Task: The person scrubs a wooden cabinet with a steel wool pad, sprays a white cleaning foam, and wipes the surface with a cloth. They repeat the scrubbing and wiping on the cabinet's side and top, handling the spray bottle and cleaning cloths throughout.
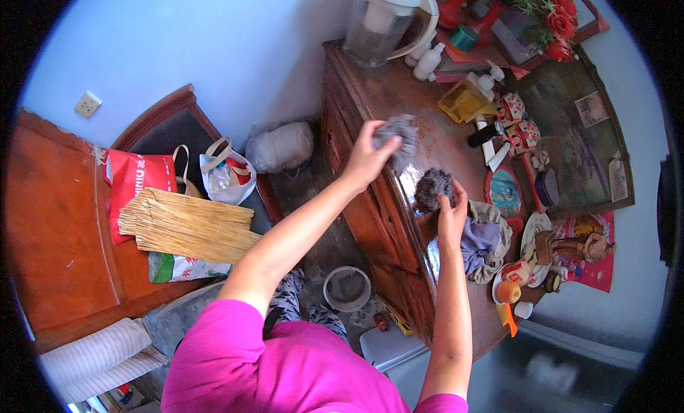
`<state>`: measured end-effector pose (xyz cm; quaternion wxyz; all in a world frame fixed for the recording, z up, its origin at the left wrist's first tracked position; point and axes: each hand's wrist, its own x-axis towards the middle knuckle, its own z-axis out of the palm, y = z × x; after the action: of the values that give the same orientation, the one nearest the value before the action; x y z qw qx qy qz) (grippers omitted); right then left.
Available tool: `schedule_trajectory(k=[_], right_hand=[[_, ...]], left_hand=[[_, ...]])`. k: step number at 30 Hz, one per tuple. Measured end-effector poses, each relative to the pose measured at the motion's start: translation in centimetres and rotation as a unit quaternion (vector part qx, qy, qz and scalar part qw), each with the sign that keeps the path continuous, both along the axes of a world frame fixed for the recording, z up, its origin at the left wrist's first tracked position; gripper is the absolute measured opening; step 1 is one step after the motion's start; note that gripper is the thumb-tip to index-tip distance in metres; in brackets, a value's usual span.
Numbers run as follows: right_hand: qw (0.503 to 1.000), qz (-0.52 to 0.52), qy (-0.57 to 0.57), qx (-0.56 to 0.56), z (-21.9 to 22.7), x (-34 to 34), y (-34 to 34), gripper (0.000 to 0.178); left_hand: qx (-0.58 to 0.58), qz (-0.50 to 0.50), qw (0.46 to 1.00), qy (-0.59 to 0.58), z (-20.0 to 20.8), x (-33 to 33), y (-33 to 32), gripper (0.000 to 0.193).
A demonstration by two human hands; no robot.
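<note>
Cloth [403, 137] — grey and crumpled — is bunched in the curled grip of the left hand [369, 155] over the drawer-side edge of the tabletop [395, 92]; near that edge, the half-curled right hand [452, 215] grips a dark fuzzy clump [432, 189].

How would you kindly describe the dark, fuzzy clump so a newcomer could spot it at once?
Find the brown wooden dresser right of centre. By its front edge, the right hand holds the dark, fuzzy clump. It is clearly darker than the grey bundle in the left hand.
</note>
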<state>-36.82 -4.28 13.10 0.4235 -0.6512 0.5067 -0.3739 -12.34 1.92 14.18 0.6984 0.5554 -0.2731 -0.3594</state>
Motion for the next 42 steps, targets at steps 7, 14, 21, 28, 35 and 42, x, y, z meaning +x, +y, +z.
schedule_trajectory(k=[7,14,21,28,35,42], right_hand=[[0.931,0.158,0.117,-0.309,3.0,3.8,4.1,0.064],[0.908,0.356,0.109,-0.192,2.4,10.1,10.4,0.082],[0.913,0.141,0.124,-0.362,5.7,9.8,4.1,0.069],[0.791,0.181,0.455,-0.367,1.1,10.9,1.6,0.085],[0.795,0.139,0.457,-0.375,0.4,11.9,1.1,0.077],[0.821,0.232,0.372,-0.366,0.7,9.2,-2.6,0.074]], left_hand=[[0.071,0.095,0.936,0.331,-3.7,0.6,14.2,0.043],[-0.060,-0.056,0.942,0.325,-1.6,-3.9,15.9,0.060],[0.036,0.010,0.981,0.191,-5.3,1.2,16.0,0.055],[0.031,0.114,0.968,0.220,-7.1,1.2,15.8,0.038],[-0.037,0.090,0.889,0.447,-10.1,2.1,23.2,0.050],[-0.145,0.057,0.851,0.501,-7.0,0.0,24.0,0.048]])
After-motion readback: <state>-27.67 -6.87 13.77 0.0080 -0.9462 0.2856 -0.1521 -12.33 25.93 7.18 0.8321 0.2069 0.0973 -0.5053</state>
